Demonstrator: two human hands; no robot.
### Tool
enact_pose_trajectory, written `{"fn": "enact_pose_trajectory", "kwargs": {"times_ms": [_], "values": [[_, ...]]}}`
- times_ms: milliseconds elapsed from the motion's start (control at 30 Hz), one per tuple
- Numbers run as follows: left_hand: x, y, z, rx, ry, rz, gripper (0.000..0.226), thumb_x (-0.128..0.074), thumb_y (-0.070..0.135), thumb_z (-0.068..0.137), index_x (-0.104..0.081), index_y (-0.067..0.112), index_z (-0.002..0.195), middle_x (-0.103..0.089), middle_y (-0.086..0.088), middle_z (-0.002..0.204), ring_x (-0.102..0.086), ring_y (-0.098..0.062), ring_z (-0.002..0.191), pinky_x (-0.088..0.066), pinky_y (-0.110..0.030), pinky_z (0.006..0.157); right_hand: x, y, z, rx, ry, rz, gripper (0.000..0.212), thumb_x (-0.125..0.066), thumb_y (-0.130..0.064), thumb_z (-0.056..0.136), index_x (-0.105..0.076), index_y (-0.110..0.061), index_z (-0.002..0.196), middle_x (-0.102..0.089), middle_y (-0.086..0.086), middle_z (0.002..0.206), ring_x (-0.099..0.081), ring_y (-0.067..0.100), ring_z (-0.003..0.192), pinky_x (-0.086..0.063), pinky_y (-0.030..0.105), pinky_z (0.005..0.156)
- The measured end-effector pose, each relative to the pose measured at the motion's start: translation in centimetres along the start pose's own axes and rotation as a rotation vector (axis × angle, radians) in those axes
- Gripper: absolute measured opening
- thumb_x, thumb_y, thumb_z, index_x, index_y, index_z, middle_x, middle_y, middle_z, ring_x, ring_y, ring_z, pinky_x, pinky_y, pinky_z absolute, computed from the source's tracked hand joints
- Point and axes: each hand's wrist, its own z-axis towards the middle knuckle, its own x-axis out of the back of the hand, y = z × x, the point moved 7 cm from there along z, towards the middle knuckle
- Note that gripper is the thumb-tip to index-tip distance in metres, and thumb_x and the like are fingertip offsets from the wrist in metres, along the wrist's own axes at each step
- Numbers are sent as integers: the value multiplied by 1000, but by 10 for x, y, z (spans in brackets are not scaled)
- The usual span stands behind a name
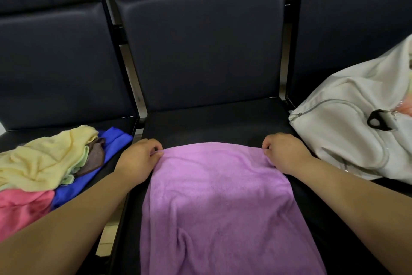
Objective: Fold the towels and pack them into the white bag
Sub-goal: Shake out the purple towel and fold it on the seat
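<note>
One purple terry towel (218, 196) stretches between our left hand (139, 158) and right hand (284, 154), each pinching a far corner; five crumpled coloured towels (44, 163) left of them, one white fabric bag (347, 123) right.

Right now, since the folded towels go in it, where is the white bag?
In the head view, the white bag sits on the right-hand chair, just right of the right hand gripping the purple towel.

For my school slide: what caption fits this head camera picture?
A purple towel pinched by left hand and right hand, white bag alongside.
</note>
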Motion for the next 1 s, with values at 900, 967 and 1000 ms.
{"fn": "enact_pose_trajectory", "kwargs": {"times_ms": [900,967,1000], "values": [[76,-2,-39,148,103,-549,19,-74,12,90,-77,29,83,-76,12,82,-70,-13,84,-53,-30,83,45,8,-43,31,-26,593,18,-70,-13,92,-72,-28,84,-73,-7,87,-67,12,81,-49,26,76],[90,1,-49,151,149,-533,20,-72,12,91,-76,29,83,-75,11,80,-69,-13,84,-53,-31,83,57,6,-46,2,4,694,14,-71,-14,92,-72,-26,86,-74,-7,89,-67,9,85,-50,26,78],[100,3,-53,147,181,-541,21,-71,10,91,-76,28,83,-75,10,80,-69,-13,83,-54,-31,83,66,6,-46,-14,29,748,12,-72,-15,92,-73,-26,88,-75,-7,90,-68,9,87,-53,28,80]]}}
